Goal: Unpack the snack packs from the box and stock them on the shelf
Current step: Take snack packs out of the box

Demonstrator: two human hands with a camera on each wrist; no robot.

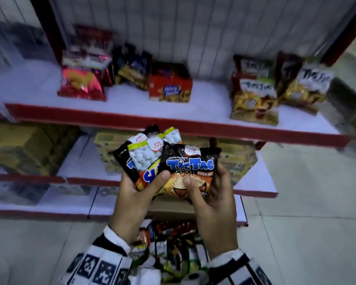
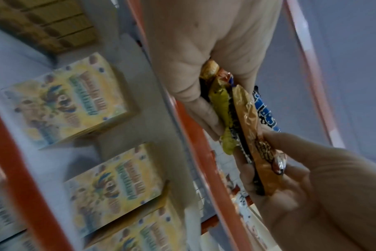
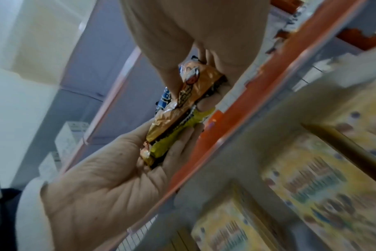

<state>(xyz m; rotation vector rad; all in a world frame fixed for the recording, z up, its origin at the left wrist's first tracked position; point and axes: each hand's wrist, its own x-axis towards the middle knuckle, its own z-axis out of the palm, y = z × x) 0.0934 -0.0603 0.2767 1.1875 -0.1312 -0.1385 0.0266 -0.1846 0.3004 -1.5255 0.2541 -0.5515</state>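
both the left hand [image 1: 132, 194] and right hand [image 1: 212, 194] grip a fanned stack of snack packs [image 1: 169, 161]; squaring them first should help them stand upright on the shelf [image 1: 132, 103].

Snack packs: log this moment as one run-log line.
left hand: grips fanned snack packs | right hand: grips Tic Tac pack | shelf: unreached

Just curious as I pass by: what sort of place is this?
Most likely a small shop aisle. A red-edged shelf carries snack bags, both hands hold a bundle of snack packs, and more fill a box below.
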